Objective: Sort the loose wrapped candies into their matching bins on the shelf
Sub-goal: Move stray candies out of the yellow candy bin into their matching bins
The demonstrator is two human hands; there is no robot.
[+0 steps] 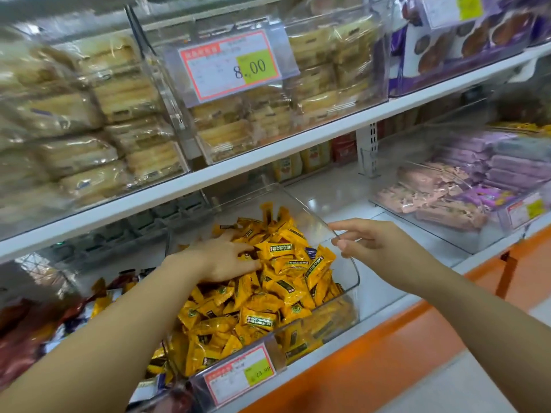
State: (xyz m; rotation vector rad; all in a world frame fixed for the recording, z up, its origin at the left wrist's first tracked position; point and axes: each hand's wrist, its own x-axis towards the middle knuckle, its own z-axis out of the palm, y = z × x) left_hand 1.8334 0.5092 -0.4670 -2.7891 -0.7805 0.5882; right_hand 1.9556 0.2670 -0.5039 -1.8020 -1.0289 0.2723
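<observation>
- The left bin (26,338) is cut off by the frame edge and blurred. Only dark red and mixed wrappers can be made out in it.
- The dark labels on the yellow candies (268,296) carry print that is too small to be read.
- The fingertips of the left hand (222,259) are partly hidden among the wrappers.
- "8.00" is read on the green patch of the large price tag (229,65). The rest of its print is illegible.
- The small price tag (241,374) on the front of the clear bin (350,281) appears to read "23.90", though it is blurred.
- The tag (524,211) on the right bin (441,231) cannot be read.
- The clear bin stands on the lower shelf (343,192) and is heaped with the yellow candies, all of one kind as far as can be seen.
- The left hand is laid palm down on the heap, with the fingers spread.
- The right hand (368,244) is held at the rim of the bin's right wall. The forefinger and thumb are slightly apart at that rim, and the other fingers are loosely curled. Whether the wall is pinched cannot be told.
- The bins on the upper shelf (268,156) are filled with pale pastries (119,93) in clear wrap. A purple box (447,46) is seen at the upper right.
- Pink and purple wrapped bars (465,186) are held in the right bin.
</observation>
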